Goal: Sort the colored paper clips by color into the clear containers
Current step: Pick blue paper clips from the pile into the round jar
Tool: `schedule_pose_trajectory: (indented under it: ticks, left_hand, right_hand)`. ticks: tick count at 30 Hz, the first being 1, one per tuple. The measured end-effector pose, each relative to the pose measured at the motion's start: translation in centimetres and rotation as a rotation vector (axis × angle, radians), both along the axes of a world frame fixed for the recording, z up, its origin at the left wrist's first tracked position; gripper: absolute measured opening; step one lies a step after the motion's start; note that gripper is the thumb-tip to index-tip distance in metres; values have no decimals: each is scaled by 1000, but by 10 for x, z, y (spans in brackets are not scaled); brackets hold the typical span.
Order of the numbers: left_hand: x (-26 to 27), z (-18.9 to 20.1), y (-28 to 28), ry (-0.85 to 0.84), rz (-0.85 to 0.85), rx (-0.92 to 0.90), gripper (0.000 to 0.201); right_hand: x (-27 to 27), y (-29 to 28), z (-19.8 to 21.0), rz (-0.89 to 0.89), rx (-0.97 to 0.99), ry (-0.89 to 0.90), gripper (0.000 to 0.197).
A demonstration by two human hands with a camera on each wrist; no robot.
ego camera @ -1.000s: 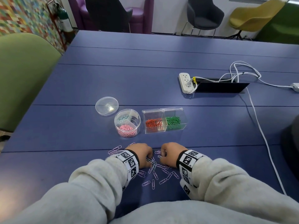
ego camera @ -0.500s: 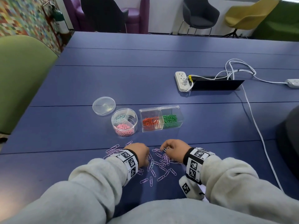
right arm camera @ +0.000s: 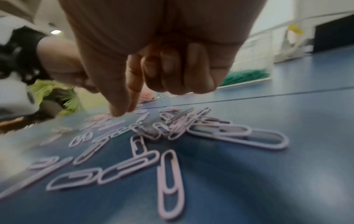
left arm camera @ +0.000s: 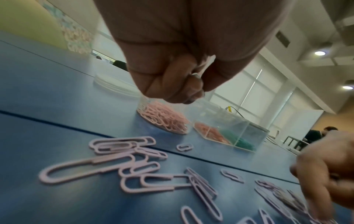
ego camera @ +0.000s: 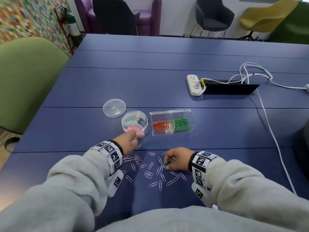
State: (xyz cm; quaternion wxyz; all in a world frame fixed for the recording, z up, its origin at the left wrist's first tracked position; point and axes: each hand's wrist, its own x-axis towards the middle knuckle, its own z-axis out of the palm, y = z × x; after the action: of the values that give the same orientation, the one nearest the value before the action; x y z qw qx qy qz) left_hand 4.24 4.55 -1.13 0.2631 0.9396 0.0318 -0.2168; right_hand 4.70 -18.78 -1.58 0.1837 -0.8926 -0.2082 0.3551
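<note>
Several lilac paper clips (ego camera: pixel 150 165) lie scattered on the blue table (ego camera: pixel 83 131) in front of me. My left hand (ego camera: pixel 132 138) hovers at the near wall of the round clear container (ego camera: pixel 145 118), fingers curled round a pale clip (left arm camera: pixel 203 66). That container holds pink clips (ego camera: pixel 135 130) and pale blue clips (ego camera: pixel 130 121). The clear two-part box (ego camera: pixel 170 111) holds red clips (ego camera: pixel 160 125) and green clips (ego camera: pixel 181 124). My right hand (ego camera: pixel 167 163) is down on the pile, thumb and forefinger (right arm camera: pixel 122 109) pinching at a clip, the other fingers curled.
The round lid (ego camera: pixel 114 108) lies behind the round container. A power strip (ego camera: pixel 193 84) and a white cable (ego camera: pixel 274 139) run along the right side of the table. A green chair (ego camera: pixel 25 81) stands at the left edge.
My left hand has lifted off the pile and moved forward to the round container, holding a clip. My right hand has stayed over the pile, its fingers now down among the clips.
</note>
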Motion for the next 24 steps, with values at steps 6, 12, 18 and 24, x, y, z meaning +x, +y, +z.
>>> schedule_pose_trajectory:
  ticks: [6, 12, 18, 24]
  left_hand:
    - [-6, 10, 23, -57, 130, -26, 11]
    - [-7, 18, 44, -29, 161, -14, 9]
    - [-2, 28, 57, -74, 170, -11, 9]
    - [22, 40, 62, -192, 150, 42, 6]
  right_hand:
    - [-3, 22, -3, 305, -205, -139, 24]
    - [-2, 33, -3, 381, -350, -176, 5]
    - [5, 34, 2, 209, -204, -80, 17]
    - [39, 60, 37, -108, 108, -79, 20]
